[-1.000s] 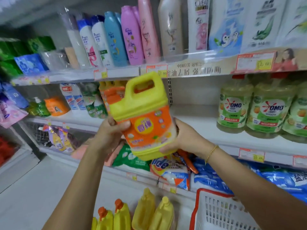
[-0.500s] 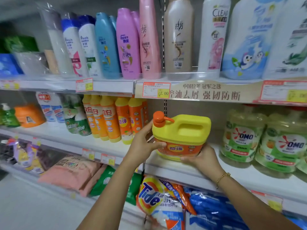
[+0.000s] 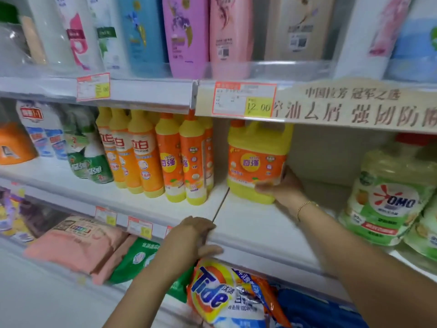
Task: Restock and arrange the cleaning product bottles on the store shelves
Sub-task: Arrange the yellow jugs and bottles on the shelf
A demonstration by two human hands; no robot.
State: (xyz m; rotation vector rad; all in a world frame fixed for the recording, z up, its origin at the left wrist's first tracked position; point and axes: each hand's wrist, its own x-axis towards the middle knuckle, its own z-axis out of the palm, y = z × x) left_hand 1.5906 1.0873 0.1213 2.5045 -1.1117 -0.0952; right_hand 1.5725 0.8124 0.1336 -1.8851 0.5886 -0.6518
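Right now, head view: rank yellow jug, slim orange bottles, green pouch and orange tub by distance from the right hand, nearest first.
1. yellow jug: in the right hand, mid-shelf.
2. slim orange bottles: just left of the jug.
3. green pouch: further left.
4. orange tub: far left edge.

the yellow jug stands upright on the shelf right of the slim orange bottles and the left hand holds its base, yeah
No: the right hand holds the base of the yellow jug; the left hand is lower, at the edge of the shelf, off the jug. The head view shows it.
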